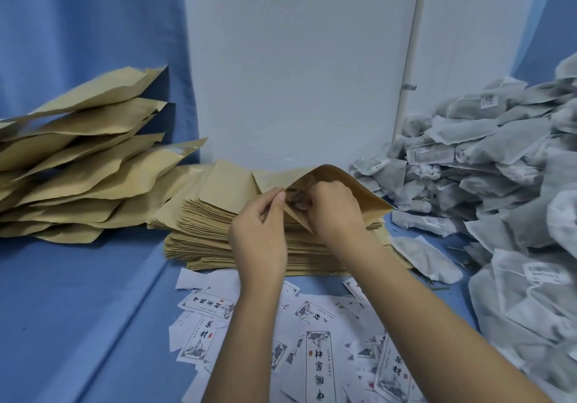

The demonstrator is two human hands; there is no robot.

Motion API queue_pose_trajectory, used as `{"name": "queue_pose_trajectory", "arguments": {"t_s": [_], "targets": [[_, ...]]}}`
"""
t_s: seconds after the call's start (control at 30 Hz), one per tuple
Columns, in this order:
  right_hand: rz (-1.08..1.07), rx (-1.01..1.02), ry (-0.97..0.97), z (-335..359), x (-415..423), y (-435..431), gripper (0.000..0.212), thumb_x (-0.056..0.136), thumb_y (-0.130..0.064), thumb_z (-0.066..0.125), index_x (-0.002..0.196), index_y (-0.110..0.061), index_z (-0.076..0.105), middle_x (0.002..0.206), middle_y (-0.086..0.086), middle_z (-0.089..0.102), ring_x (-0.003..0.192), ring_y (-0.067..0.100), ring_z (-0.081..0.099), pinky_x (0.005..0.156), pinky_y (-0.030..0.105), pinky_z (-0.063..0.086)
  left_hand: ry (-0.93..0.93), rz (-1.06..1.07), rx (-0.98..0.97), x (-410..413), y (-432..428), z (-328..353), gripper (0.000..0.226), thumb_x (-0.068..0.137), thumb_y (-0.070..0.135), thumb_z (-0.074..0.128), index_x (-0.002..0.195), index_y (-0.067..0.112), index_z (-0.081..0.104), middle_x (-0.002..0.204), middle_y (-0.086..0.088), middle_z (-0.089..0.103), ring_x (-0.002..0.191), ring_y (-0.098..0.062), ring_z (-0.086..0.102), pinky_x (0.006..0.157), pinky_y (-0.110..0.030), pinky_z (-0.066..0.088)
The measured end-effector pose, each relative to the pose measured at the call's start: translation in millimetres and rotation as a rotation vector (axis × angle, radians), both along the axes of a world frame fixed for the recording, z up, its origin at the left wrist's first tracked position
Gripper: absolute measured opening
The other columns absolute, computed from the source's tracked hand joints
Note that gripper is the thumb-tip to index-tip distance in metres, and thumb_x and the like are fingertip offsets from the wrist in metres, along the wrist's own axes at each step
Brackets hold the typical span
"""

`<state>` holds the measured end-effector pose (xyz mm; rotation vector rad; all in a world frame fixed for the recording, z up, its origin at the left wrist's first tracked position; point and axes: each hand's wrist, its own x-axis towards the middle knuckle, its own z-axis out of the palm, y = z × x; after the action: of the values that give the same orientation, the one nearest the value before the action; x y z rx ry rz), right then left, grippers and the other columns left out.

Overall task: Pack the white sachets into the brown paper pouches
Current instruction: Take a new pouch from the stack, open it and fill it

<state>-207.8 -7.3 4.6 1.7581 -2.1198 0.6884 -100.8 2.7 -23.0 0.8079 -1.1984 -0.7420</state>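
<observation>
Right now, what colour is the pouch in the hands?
The pouch is plain brown, seen best in the head view.

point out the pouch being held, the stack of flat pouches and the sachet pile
held pouch (368, 199), head view, its bare right flap
pouch stack (206, 230), head view, layered front edge
sachet pile (468, 152), head view, middle of the heap

Matt brown kraft paper all round: the flat pouch stack (206, 234) crisp and smooth, the filled pouches (78, 165) on the left creased and rumpled, the lifted pouch (368, 194) showing a thin semi-clear face. The white sachets (499, 159) look like soft fibrous non-woven cloth, matt and faintly see-through, while the printed labels (318, 368) are smooth white paper lying on a matt blue cloth cover (78, 309)
</observation>
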Motion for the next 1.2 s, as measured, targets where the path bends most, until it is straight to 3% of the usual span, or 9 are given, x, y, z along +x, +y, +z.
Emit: {"name": "queue_pose_trajectory", "arguments": {"t_s": [0.13,0.23,0.33,0.43,0.53,0.67,0.8,0.9,1.2], "targets": [[0.006,0.106,-0.074,0,-2,-6,0.013,0.089,-0.001,0.051,0.078,-0.007,0.054,0.074,0.008,0.05,0.08,0.03,0.054,0.063,0.031,0.038,0.023,-0.014,0.018,-1,2,0,0.013,0.09,0.016,0.063,0.098,0.019,0.073,0.091,0.016,0.069,0.084,0.015,0.06,0.072,0.0,0.04],[-0.008,-0.125,-0.095,-10,0,5,0.017,0.093,-0.022,0.05,0.091,-0.011,0.063,0.082,0.004,0.061,0.077,0.024,0.055,0.062,0.031,0.043,0.055,-0.024,0.044,0,0,1,0.011,0.088,0.018,0.065,0.092,0.023,0.073,0.087,0.019,0.069,0.083,0.013,0.061,0.07,-0.001,0.041],[0.258,-0.544,-0.272,-26,17,29,0.03,0.092,-0.034,0.046,0.066,-0.019,0.045,0.059,-0.008,0.045,0.055,0.016,0.044,0.053,0.033,0.035,0.113,-0.056,0.109,2,-2,2,0.012,0.087,0.026,0.067,0.077,0.029,0.072,0.068,0.018,0.07,0.069,0.007,0.063,0.064,-0.006,0.043],[0.527,-0.45,-0.245,-47,27,42,0.041,0.093,-0.033,0.04,0.052,-0.024,0.036,0.044,-0.01,0.033,0.043,0.012,0.033,0.045,0.032,0.029,0.242,-0.105,0.226,3,-4,3,0.014,0.086,0.022,0.068,0.073,0.024,0.072,0.064,0.011,0.069,0.065,0.0,0.064,0.06,-0.012,0.047],[0.503,-0.126,-0.803,-48,30,34,0.057,0.098,-0.046,0.037,0.048,-0.024,0.052,0.039,-0.006,0.045,0.041,0.005,0.04,0.05,0.022,0.032,0.486,-0.24,0.346,4,-3,9,0.012,0.083,0.0,0.068,0.092,0.008,0.068,0.08,0.001,0.069,0.071,-0.007,0.068,0.061,-0.012,0.051],[0.448,-0.153,-1.285,-46,41,20,0.059,0.083,-0.066,0.046,0.052,-0.016,0.045,0.045,-0.003,0.039,0.043,0.009,0.035,0.043,0.019,0.028,0.61,-0.432,0.535,6,-2,13,0.03,0.079,-0.013,0.064,0.107,-0.007,0.054,0.074,-0.011,0.066,0.062,-0.014,0.069,0.054,-0.017,0.055],[0.253,-0.282,-1.579,-47,51,16,0.053,0.084,-0.036,0.058,0.036,-0.021,0.044,0.04,-0.011,0.037,0.04,0.007,0.034,0.047,0.024,0.029,0.479,-0.502,0.639,4,2,12,0.008,0.08,-0.014,0.06,0.085,-0.009,0.058,0.062,-0.013,0.063,0.048,-0.01,0.065,0.051,-0.018,0.055],[0.178,-0.335,-1.683,-41,50,16,0.035,0.081,-0.022,0.053,0.048,-0.019,0.044,0.044,-0.005,0.04,0.043,0.012,0.036,0.044,0.022,0.032,0.411,-0.541,0.706,4,1,11,0.02,0.082,-0.011,0.058,0.065,-0.001,0.057,0.048,-0.005,0.059,0.038,-0.006,0.055,0.044,-0.014,0.05],[0.256,-0.192,-1.744,-36,44,24,0.028,0.083,-0.013,0.048,0.057,-0.005,0.052,0.043,0.002,0.051,0.03,0.012,0.041,0.034,0.014,0.032,0.233,-0.537,0.702,3,-3,6,0.029,0.092,0.006,0.054,0.064,0.007,0.046,0.039,0.003,0.042,0.03,-0.005,0.035,0.028,-0.014,0.024]]}}
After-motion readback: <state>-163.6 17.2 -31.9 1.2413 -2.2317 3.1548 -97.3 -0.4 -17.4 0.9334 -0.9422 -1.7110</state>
